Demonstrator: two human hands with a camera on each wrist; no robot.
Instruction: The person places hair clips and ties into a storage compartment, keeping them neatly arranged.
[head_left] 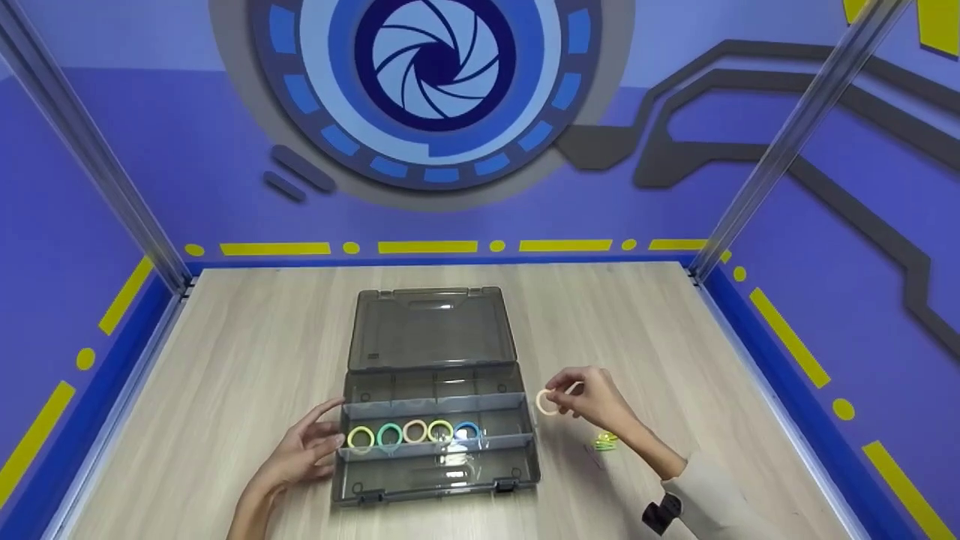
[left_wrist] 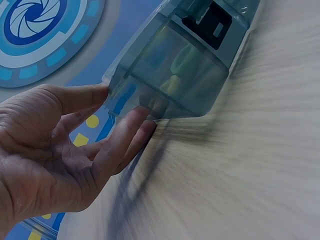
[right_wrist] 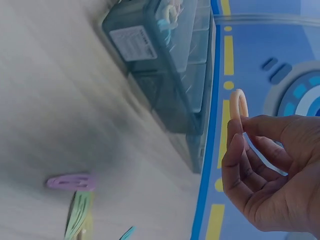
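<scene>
Over on the left, the left hand (head_left: 302, 451) just rests relaxed fingers on the storage box (head_left: 420, 480), whose middle compartment holds five bands (head_left: 415, 421). Right of it, the right hand (head_left: 598, 399) pinches another band (right_wrist: 234, 104), so I'd call this the loading step; next probably calls for lowering it beside the blue one (head_left: 466, 424). It's a thin, pale peach hoop, held upright. Further right, some clips (right_wrist: 72, 181) lie on the bench (head_left: 262, 330).

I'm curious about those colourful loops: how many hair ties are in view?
6. Five are in the open box, left to right: yellow, green, pink, another yellow, blue. The right hand pinches a peach one. Others may be hidden.
</scene>
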